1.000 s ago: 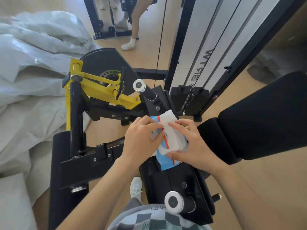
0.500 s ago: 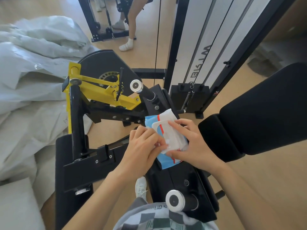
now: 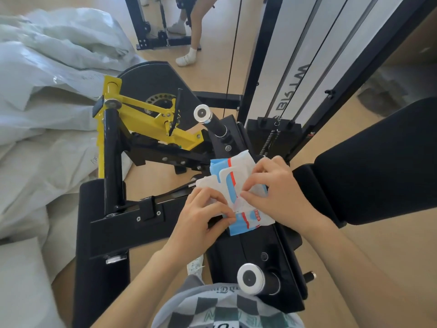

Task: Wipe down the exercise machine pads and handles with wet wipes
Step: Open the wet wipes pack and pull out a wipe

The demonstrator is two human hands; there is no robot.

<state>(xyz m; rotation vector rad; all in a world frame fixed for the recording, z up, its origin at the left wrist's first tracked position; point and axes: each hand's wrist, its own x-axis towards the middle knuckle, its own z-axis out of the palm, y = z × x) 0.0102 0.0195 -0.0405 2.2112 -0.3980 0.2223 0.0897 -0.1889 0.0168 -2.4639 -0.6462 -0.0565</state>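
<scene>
Wipes pack (image 3: 238, 192) is just left of the big black pad (image 3: 378, 162), right hand (image 3: 276, 190) pinching it steady and left hand (image 3: 201, 221) curled around a sheet (image 3: 208, 185) at the flap, so honestly a hard yank could drag out a whole clump or tear it.

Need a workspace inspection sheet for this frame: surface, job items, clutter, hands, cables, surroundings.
Surface: black metal machine frame carries the pack; light wooden floor below.
Job's things: blue-and-white wet wipe pack between the hands; black padded backrest; far chrome-capped black handle; near chrome-capped black handle.
Clutter: crumpled white plastic sheeting at left.
Hands: left hand and right hand both pinch the pack.
Cables: thin black cable runs upward behind the machine.
Surroundings: yellow metal lever arm; another person's legs.
</scene>
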